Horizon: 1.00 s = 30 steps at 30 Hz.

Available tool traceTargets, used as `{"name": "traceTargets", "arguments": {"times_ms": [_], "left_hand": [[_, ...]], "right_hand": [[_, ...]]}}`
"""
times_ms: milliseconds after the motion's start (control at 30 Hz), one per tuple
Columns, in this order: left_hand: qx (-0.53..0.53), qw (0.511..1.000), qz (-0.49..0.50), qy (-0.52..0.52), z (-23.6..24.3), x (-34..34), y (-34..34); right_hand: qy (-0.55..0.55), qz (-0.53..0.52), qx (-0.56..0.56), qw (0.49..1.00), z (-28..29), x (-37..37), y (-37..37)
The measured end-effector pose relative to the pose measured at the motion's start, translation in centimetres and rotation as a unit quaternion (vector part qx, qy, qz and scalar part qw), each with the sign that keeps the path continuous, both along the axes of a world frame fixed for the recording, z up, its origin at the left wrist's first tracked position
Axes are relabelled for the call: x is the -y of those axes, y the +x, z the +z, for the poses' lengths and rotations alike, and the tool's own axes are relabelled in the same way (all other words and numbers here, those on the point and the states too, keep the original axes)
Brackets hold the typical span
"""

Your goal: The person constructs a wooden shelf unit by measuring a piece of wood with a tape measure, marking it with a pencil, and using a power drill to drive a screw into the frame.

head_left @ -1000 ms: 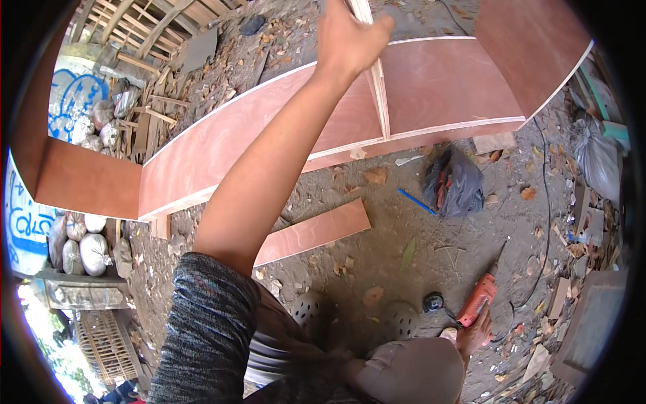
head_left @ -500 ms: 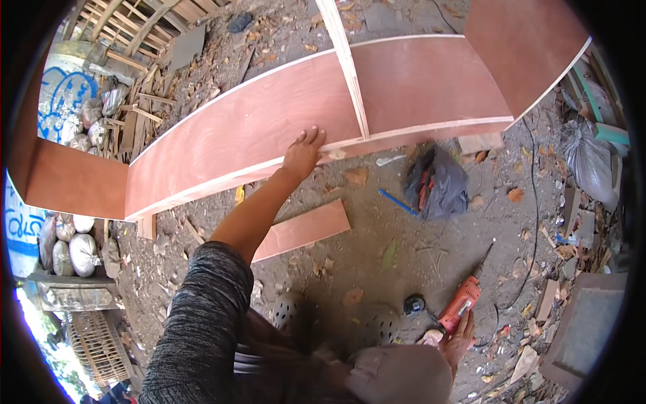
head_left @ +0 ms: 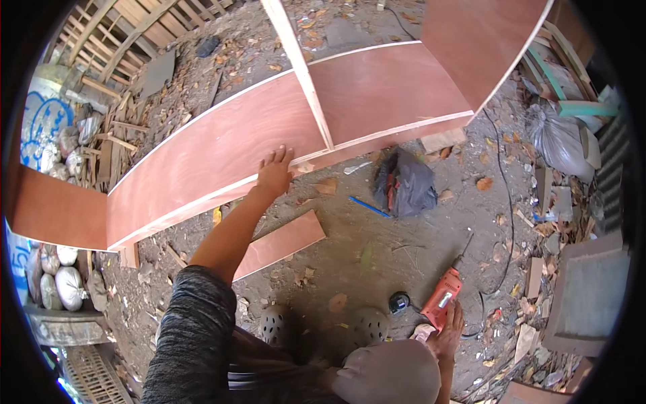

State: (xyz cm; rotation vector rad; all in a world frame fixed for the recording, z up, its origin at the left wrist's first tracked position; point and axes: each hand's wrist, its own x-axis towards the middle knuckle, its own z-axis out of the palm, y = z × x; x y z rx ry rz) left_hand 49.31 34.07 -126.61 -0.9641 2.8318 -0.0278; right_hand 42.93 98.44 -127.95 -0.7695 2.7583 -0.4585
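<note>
My left hand (head_left: 274, 174) lies with its fingers spread on the reddish plywood panel (head_left: 208, 148), close to its pale near edge. The long panel belongs to a frame with upright boards and a pale divider (head_left: 301, 71). At the lower right, my right hand (head_left: 445, 334) is closed on the rear of a red power drill (head_left: 442, 296), which appears to rest on the ground, its long bit pointing away. The drill partly hides the fingers, and a rounded grey cloth shape (head_left: 387, 376) covers part of my right arm. Beside the drill sits a small round black object (head_left: 398, 302).
A loose plywood strip (head_left: 282, 244) lies nearer me, below the panel. A blue pencil-like stick (head_left: 369, 207) and a dark plastic bag (head_left: 412, 185) lie right of it. A black cable (head_left: 509, 236) crosses the dirt. Filled sacks (head_left: 70, 286) stand far left.
The view has shifted, so most things sit further left in the picture. Both hands keep their places: the left on the panel, the right at the drill.
</note>
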Motion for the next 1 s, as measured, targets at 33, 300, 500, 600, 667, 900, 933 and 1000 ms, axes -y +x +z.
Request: {"name": "traceTargets", "arguments": {"times_ms": [33, 300, 500, 600, 667, 900, 933, 1000], "left_hand": [[0.007, 0.999, 0.005, 0.041, 0.3, 0.0, 0.0], [-0.254, 0.964, -0.050, 0.052, -2.6, -7.1, 3.0], [-0.302, 0.937, -0.061, 0.162, -3.4, -16.5, 4.3], [-0.279, 0.944, -0.093, 0.152, -2.5, -17.4, 5.9], [-0.318, 0.918, -0.071, 0.227, -2.3, -17.6, 5.9], [-0.497, 0.717, 0.110, 0.477, -0.4, -25.4, -3.0], [-0.499, 0.710, 0.113, 0.484, 0.3, -26.8, -4.3], [-0.477, 0.763, 0.058, 0.431, 1.3, -28.4, -6.6]], "right_hand": [[-0.007, 0.001, -0.008, 1.000, 0.4, 0.5, 0.0], [-0.230, 0.017, -0.108, 0.967, 1.3, 17.3, -7.4], [-0.182, -0.014, -0.124, 0.975, 1.0, 32.2, -16.5], [-0.289, -0.062, -0.108, 0.949, 2.7, 29.6, -20.5], [-0.396, -0.023, -0.089, 0.914, 4.6, 26.4, -21.1], [-0.453, 0.062, 0.049, 0.888, 10.4, 23.1, -16.5], [-0.459, 0.068, 0.064, 0.884, 10.7, 22.7, -16.0], [-0.474, 0.070, 0.058, 0.876, 10.3, 21.1, -14.8]]}}
